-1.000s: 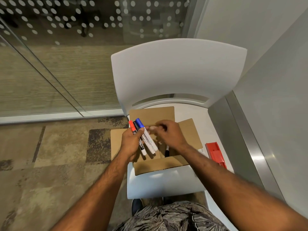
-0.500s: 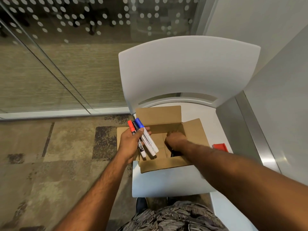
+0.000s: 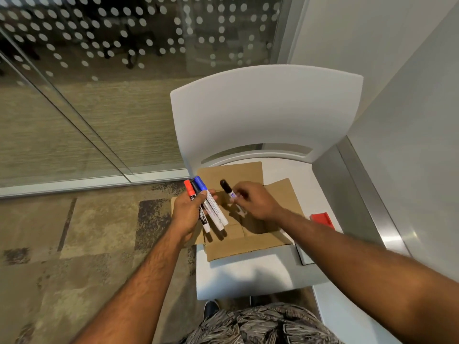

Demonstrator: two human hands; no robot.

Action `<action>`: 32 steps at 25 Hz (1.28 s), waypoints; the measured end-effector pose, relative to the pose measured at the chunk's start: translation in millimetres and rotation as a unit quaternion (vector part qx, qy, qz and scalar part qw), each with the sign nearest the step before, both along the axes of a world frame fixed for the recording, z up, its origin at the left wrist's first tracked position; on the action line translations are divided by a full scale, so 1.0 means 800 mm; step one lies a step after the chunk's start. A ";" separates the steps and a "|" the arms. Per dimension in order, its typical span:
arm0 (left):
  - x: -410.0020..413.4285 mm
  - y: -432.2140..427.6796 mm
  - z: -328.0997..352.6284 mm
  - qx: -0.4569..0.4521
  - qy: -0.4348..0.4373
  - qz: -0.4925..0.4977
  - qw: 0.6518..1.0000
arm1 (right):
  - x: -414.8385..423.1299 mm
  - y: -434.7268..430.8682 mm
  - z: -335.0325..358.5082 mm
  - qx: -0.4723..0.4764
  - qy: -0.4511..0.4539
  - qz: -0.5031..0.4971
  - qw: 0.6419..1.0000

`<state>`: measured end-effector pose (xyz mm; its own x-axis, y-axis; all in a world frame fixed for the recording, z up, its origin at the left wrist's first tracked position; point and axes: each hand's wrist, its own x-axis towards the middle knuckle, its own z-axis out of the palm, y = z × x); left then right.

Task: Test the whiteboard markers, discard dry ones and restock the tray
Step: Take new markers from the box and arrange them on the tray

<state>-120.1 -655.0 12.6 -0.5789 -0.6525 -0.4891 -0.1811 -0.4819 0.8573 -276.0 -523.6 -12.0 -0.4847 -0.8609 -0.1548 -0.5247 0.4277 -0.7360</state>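
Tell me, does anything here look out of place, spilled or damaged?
Nothing is spilled or damaged. Only the cardboard box sits close to the left edge of the chair seat, and its left flap seems to hang past that edge, over the carpet. The markers are all capped.

The bundled markers point(image 3: 210, 210) carry dark print, too blurred to read. The label on the black-capped marker point(image 3: 227, 187) is likewise illegible.
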 end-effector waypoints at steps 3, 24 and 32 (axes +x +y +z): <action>-0.012 0.013 0.007 -0.012 -0.002 -0.035 0.999 | 0.011 0.007 0.035 -0.109 -0.101 -0.117 0.982; -0.045 0.213 0.067 -0.040 0.027 -0.365 0.930 | 0.139 0.252 0.084 -0.209 -0.135 -0.482 0.840; -0.023 0.362 0.056 -0.041 0.018 -0.488 0.871 | 0.199 0.396 0.079 -0.241 -0.141 -0.584 0.762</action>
